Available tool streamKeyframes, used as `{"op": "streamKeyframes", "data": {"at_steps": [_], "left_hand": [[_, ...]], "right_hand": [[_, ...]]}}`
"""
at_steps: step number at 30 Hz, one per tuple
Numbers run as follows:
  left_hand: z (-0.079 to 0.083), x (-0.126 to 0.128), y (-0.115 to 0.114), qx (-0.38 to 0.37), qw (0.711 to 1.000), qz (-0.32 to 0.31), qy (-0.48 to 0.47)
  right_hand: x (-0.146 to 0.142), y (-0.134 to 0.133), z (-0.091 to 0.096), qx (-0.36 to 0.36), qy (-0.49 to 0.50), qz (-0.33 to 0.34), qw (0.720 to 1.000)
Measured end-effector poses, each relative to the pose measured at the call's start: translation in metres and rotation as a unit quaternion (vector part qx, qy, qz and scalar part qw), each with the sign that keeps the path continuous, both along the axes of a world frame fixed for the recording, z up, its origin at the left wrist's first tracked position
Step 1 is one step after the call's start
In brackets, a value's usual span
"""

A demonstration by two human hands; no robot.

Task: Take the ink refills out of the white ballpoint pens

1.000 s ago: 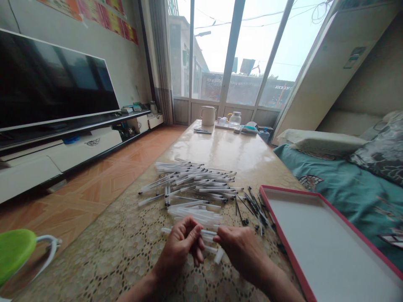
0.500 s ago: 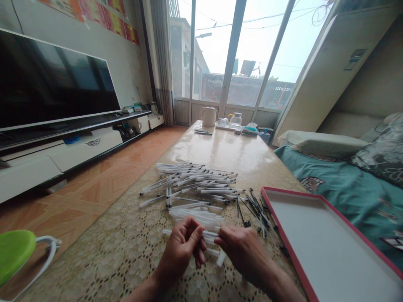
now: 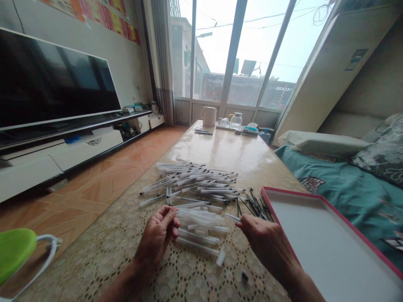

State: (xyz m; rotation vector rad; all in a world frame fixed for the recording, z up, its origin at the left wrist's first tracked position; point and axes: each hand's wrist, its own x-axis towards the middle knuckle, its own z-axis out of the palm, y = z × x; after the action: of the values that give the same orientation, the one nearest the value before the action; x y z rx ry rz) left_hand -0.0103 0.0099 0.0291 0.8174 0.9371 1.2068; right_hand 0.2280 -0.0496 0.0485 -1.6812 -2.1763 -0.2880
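Observation:
Over the near end of the clear plastic tubes (image 3: 201, 218), my left hand (image 3: 159, 233) has its thumb and fingers pinched together. Whether anything small sits in that pinch I cannot make out. My right hand (image 3: 264, 239) is closed on a thin pale pen tube (image 3: 233, 217), whose tip points left. Beyond the clear tubes lies a heap of whitish pens (image 3: 201, 180) with dark ends. Thin black sticks (image 3: 256, 203) lie just past my right hand, which partly hides them. A short clear cap-like piece (image 3: 221, 257) rests between my hands.
A shallow pink-rimmed box lid (image 3: 333, 235) stands on the right of the patterned table (image 3: 119, 247). One small black piece (image 3: 244, 277) lies near the front. At the far end are a beige jug (image 3: 208, 116) and a glass pot (image 3: 236, 120). A green stool (image 3: 15, 251) is at left.
My hands, close together before, have moved apart: the left one leftward, the right one rightward with the pale pen tube. A small black piece now shows on the table near the front.

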Motion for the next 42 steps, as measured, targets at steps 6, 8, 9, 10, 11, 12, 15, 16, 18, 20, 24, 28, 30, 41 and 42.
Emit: {"op": "streamKeyframes", "data": {"at_steps": [6, 8, 9, 10, 11, 12, 15, 16, 18, 20, 24, 28, 30, 41, 42], "left_hand": [[0.004, 0.011, 0.001, 0.062, 0.993, -0.017, 0.099], [0.003, 0.014, 0.000, 0.074, 0.991, -0.012, 0.112], [0.002, 0.013, 0.000, 0.077, 0.990, -0.011, 0.116], [0.001, 0.012, 0.000, 0.077, 0.990, -0.011, 0.119], [-0.001, 0.011, 0.001, 0.077, 0.990, -0.012, 0.121], [-0.002, 0.010, 0.001, 0.077, 0.989, -0.013, 0.125], [-0.005, 0.008, 0.003, 0.074, 0.988, 0.002, 0.137], [-0.005, 0.007, 0.003, 0.072, 0.987, 0.010, 0.140], [-0.005, 0.008, 0.004, 0.071, 0.988, 0.028, 0.137], [-0.002, 0.008, 0.004, 0.082, 0.987, 0.047, 0.127], [0.002, 0.013, -0.004, 0.112, 0.984, 0.042, 0.133], [-0.001, 0.023, -0.018, 0.055, 0.984, -0.149, 0.081], [-0.004, 0.026, -0.022, 0.030, 0.976, -0.211, 0.043], [-0.002, 0.017, -0.013, -0.034, 0.993, -0.078, -0.077], [-0.002, 0.017, -0.013, -0.034, 0.994, -0.074, -0.077]], "right_hand": [[0.004, 0.004, -0.007, -0.018, 0.072, -0.038, 0.996], [-0.002, 0.003, -0.008, -0.030, 0.075, -0.040, 0.996], [-0.005, 0.003, -0.008, -0.035, 0.082, -0.039, 0.995], [-0.007, 0.002, -0.007, -0.038, 0.094, -0.036, 0.994], [-0.009, 0.002, -0.007, -0.042, 0.107, -0.031, 0.993], [-0.011, 0.002, -0.006, -0.046, 0.120, -0.026, 0.991], [-0.015, 0.002, -0.007, -0.058, 0.143, -0.020, 0.988], [-0.016, 0.002, -0.008, -0.062, 0.147, -0.020, 0.987], [-0.018, 0.002, -0.010, -0.069, 0.155, -0.017, 0.985], [-0.020, 0.002, -0.013, -0.070, 0.164, -0.007, 0.984], [-0.026, 0.001, -0.014, -0.085, 0.159, 0.017, 0.983], [-0.037, -0.002, -0.013, -0.134, 0.161, 0.061, 0.976], [-0.042, -0.003, -0.013, -0.158, 0.173, 0.088, 0.968], [-0.023, 0.002, -0.019, -0.227, 0.472, 0.051, 0.850], [-0.021, 0.003, -0.021, -0.235, 0.482, 0.055, 0.843]]}}
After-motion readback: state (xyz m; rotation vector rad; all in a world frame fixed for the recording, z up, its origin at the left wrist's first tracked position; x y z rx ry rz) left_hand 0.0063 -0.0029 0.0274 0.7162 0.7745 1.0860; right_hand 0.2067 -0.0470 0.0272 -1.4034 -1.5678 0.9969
